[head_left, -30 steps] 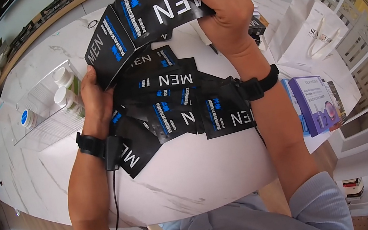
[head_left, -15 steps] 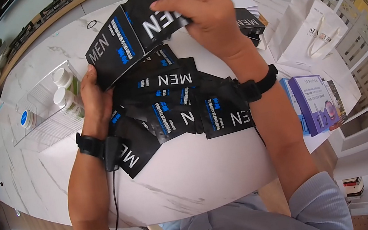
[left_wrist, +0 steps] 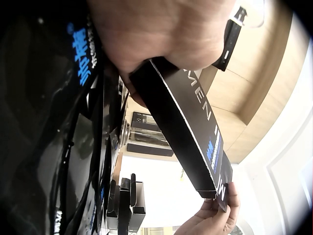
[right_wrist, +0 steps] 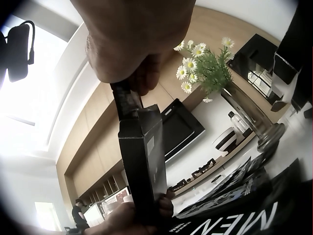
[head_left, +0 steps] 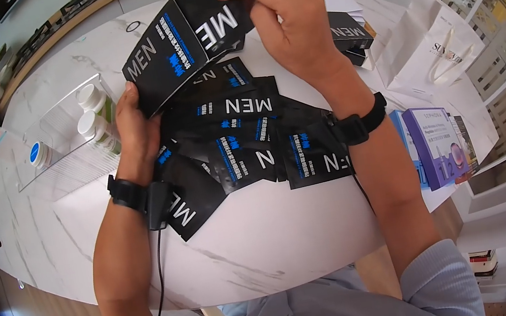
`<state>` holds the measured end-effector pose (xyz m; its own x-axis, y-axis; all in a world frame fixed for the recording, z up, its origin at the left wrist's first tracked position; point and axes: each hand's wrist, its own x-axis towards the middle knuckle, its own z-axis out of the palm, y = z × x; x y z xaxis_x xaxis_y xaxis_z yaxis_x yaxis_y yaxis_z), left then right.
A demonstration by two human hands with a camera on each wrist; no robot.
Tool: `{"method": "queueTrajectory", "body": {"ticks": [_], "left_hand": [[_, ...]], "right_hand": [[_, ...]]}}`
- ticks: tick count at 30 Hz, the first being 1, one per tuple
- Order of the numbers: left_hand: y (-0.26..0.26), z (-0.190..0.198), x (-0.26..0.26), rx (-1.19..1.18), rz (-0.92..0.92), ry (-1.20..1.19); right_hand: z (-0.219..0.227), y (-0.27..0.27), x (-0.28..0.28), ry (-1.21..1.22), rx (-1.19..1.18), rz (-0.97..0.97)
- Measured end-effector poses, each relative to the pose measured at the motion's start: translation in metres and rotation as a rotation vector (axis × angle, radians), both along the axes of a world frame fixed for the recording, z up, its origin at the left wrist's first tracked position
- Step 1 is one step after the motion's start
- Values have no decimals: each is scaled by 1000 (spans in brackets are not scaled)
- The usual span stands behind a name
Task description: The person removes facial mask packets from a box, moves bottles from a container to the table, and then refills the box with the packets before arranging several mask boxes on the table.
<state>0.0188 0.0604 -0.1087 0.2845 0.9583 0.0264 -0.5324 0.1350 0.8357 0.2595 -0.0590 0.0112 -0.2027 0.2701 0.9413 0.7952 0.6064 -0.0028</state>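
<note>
Several black MEN sachets (head_left: 248, 106) overlap on the marbled table (head_left: 278, 233); beyond, the left hand (head_left: 135, 124) grips a black MEN box (head_left: 161, 57) above them, while the right hand (head_left: 291, 23) pinches a single sachet (head_left: 222, 24) at its end. Keeping that flat should avoid snagging. Only the right wrist view shows daisies (right_wrist: 190, 65) behind.

head: from above, farthest back, facing forward and down over table (head_left: 266, 238) | left wrist: very close and low, looking along box (left_wrist: 173, 129) to right fingers (left_wrist: 234, 198) | right wrist: close, looking back along box to left fingers (right_wrist: 166, 205), flowers (right_wrist: 190, 64) in background | shared: box in all three, wrist views from opposite ends
</note>
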Motion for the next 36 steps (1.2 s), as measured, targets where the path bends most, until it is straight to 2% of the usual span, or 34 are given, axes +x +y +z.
{"method": "queueTrajectory", "body": {"ticks": [3, 6, 9, 12, 18, 24, 27, 30, 33, 36], "left_hand": [[1, -1, 0, 2, 3, -4], [-1, 2, 2, -4, 16, 13], [-1, 1, 1, 11, -8, 15], [-3, 2, 1, 15, 3, 23], [-3, 2, 1, 62, -33, 9], [-5, 3, 2, 70, -31, -11], [-4, 1, 1, 81, -37, -11], [-4, 2, 2, 84, -36, -9], [-6, 4, 2, 76, -28, -6], [-5, 4, 1, 67, -28, -12]], "right_hand": [[-1, 0, 0, -11, -184, 76], [-1, -6, -9, 56, -299, 34], [-3, -1, -9, -29, -181, -35], [-2, -3, -18, 53, -178, -56], [-12, -2, -20, 218, -469, -158], [-11, -2, -20, 351, -566, -19], [-13, 1, -19, 305, -465, -61], [-15, 1, -18, 256, -479, -95], [-21, 5, -18, 279, -493, 7], [-12, 1, -15, 292, -648, 87]]}}
